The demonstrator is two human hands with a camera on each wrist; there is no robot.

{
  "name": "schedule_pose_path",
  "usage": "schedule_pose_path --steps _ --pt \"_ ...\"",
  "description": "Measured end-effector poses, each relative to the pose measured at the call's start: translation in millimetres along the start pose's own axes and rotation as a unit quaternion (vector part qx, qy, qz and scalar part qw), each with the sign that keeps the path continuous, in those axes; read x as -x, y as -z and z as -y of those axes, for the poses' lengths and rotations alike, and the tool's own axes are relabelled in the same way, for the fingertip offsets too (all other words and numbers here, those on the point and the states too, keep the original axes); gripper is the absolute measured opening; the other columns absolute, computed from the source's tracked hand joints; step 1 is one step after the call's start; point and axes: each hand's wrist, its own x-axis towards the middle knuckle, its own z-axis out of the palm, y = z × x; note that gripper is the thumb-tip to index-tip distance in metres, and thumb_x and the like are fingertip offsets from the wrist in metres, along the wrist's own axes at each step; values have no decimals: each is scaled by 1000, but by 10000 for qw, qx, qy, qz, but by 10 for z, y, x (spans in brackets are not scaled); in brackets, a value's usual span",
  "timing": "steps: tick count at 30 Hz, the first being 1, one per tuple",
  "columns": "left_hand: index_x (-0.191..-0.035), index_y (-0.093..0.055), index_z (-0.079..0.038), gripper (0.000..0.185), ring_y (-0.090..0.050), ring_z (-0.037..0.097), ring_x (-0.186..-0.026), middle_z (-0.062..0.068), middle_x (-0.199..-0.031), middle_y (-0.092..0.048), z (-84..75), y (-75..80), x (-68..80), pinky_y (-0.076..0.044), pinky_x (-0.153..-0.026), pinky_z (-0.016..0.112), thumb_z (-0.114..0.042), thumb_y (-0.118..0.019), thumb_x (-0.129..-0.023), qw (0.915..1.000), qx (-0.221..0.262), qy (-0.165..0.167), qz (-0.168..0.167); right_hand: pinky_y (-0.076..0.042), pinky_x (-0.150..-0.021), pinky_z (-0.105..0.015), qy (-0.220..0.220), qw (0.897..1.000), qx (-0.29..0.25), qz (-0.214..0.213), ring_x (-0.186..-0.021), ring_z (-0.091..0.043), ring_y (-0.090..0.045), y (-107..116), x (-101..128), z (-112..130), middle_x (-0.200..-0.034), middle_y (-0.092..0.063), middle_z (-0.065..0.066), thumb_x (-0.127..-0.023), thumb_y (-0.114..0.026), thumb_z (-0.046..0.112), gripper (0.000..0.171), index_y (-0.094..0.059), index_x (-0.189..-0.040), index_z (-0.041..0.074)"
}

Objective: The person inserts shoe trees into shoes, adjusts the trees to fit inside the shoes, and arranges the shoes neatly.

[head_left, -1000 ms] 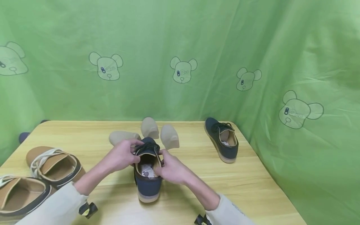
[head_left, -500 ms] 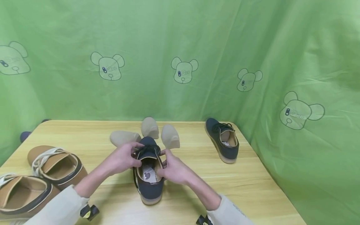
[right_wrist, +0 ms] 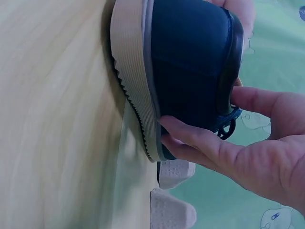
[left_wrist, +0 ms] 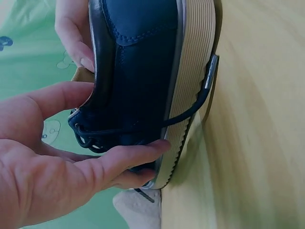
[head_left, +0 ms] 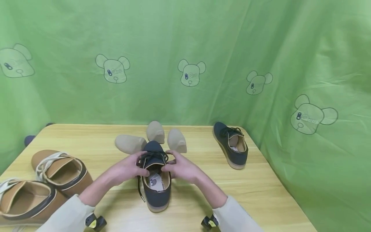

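A navy lace-up shoe (head_left: 157,197) stands on the table with its heel toward me, held from both sides. My left hand (head_left: 127,169) has its thumb at the inner rim of the opening and its fingers along the outer side near the sole. On the opposite side, my right hand (head_left: 182,169) grips likewise, thumb (right_wrist: 255,99) hooked over the collar. A dark lace (left_wrist: 193,112) hangs loose down the shoe's left side. Inside shows a pale printed insole (head_left: 156,181). The matching navy shoe (head_left: 236,157) stands at the back right.
Beige toe-shaped inserts, among them one on its side (head_left: 130,144), lie just beyond the held shoe on the wooden table (head_left: 220,193). Two brown shoes with white laces, the nearer brown shoe (head_left: 29,199) partly beyond the frame, stand at left. A green curtain (head_left: 150,42) hangs behind.
The held shoe has shifted slightly right and toward me, its heel turning a little right. More of the loose lace shows at its left. Both hands stay on the shoe's sides.
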Motion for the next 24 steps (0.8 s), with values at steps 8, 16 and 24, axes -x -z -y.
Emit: schedule_pose_path --steps 8,16,24 --pt "-154 -31 5 83 -57 42 -126 30 -143 -52 75 14 -19 -52 -101 54 -8 -74 -85 9989 465 17 -1 -58 -96 -44 -33 9970 -694 350 -124 -36 -62 49 -73 -62 -138 -58 -29 -93 -68 12 71 -34 -155 3" --pt "-156 -22 10 84 -48 47 -136 36 -154 -36 145 61 -8 -48 -107 55 -11 -71 -91 9972 645 -148 358 -59 -93 -44 13 9976 -602 350 -121 -37 -64 34 -53 -43 -134 -62 -23 -95 -72 21 73 -34 -154 0" --pt "-157 -30 2 82 -40 46 -143 31 -160 -30 213 34 5 -36 -116 58 -25 -73 -93 9983 541 -190 -50 -58 -95 -45 3 9974 -658 306 -122 -38 -63 32 -34 -48 -135 -61 -24 -96 -71 25 75 -33 -154 -1"
